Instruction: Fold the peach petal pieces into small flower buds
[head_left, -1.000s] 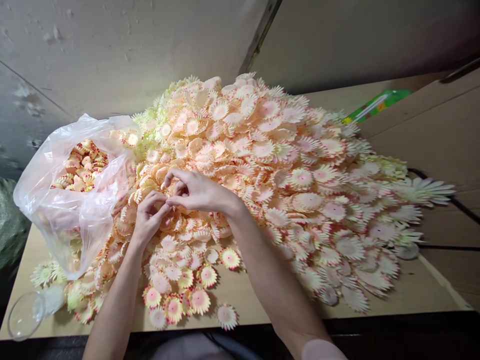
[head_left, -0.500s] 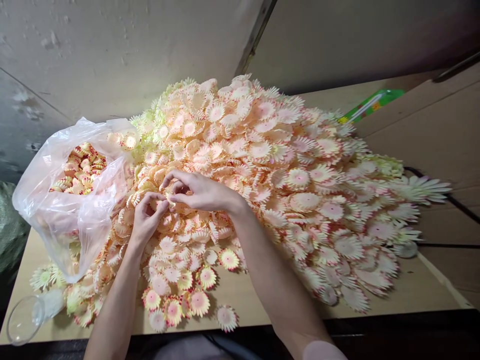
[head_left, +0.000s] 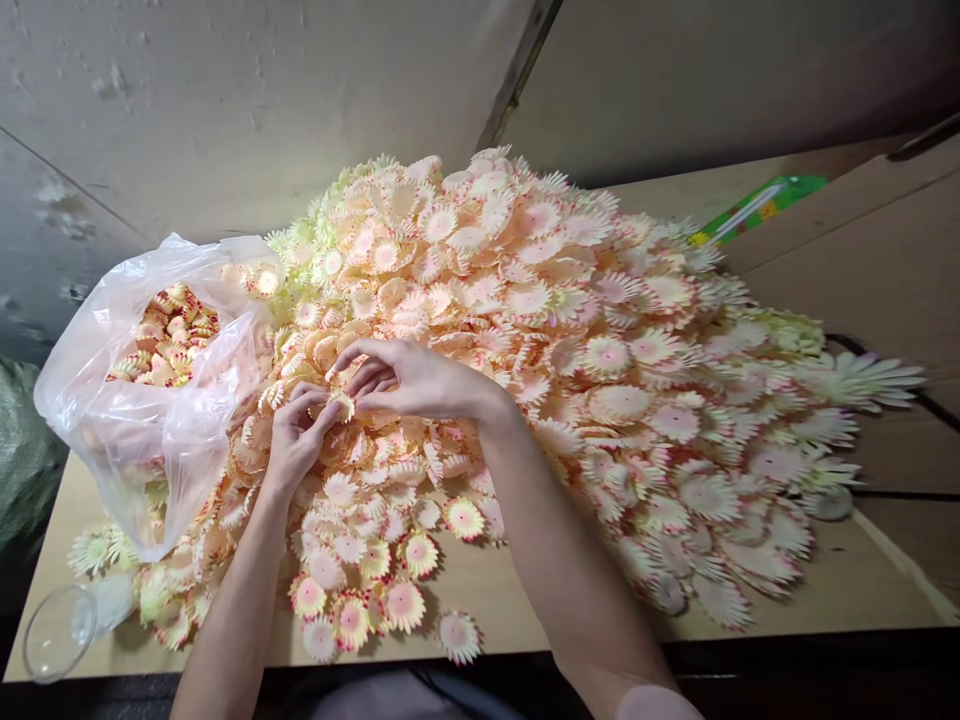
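Note:
My left hand point(head_left: 296, 440) pinches a small cream artificial flower piece point(head_left: 343, 406) with a frilled edge between thumb and fingers. Close on its right, my right hand point(head_left: 420, 380) has its forefinger stretched out and its thumb near the flower's edge, with a gap between them. Whether the right thumb touches the flower, I cannot tell. Beneath and around both hands spreads a big heap of layered petal discs point(head_left: 525, 300), cream and pale pink with reddish tips. Several yellow-and-pink flower discs point(head_left: 403, 605) lie loose at the front.
On the left, a translucent plastic bag point(head_left: 82, 390) holds curled, red-edged flower pieces point(head_left: 176, 330). A clear plastic cup point(head_left: 58, 635) lies at the front left corner of the table point(head_left: 506, 620). Cardboard point(head_left: 885, 260) and a green packet point(head_left: 772, 205) are at the right, before a wall point(head_left: 300, 110).
The whole view has shifted slightly. The flower piece now shows more clearly at my left fingertips, and my right thumb and forefinger have drawn a little to the right.

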